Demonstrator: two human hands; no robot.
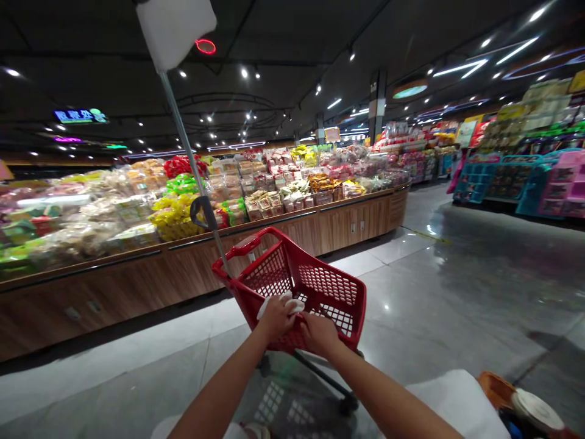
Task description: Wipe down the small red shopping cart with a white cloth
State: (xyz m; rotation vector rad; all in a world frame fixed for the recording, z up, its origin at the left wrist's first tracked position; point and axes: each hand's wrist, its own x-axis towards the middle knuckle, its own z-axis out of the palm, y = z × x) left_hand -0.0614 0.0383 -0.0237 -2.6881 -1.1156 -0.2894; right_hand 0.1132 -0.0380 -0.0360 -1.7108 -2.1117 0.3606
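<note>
A red plastic shopping cart with a lattice basket stands before me, its handle toward the left. My left hand presses a crumpled white cloth against the cart's near rim, fingers curled over it. Just beside it, my right hand grips the same rim, thumb toward the left hand. No goods show in the part of the basket I can see. A grey metal pole with a dark clip rises from the handle end and carries a white panel.
A long wood-panelled display counter heaped with packaged snacks runs behind the cart. Grey tiled floor stretches to the right, toward blue and pink shelf racks. At bottom right are an orange-brown object and a round white lid.
</note>
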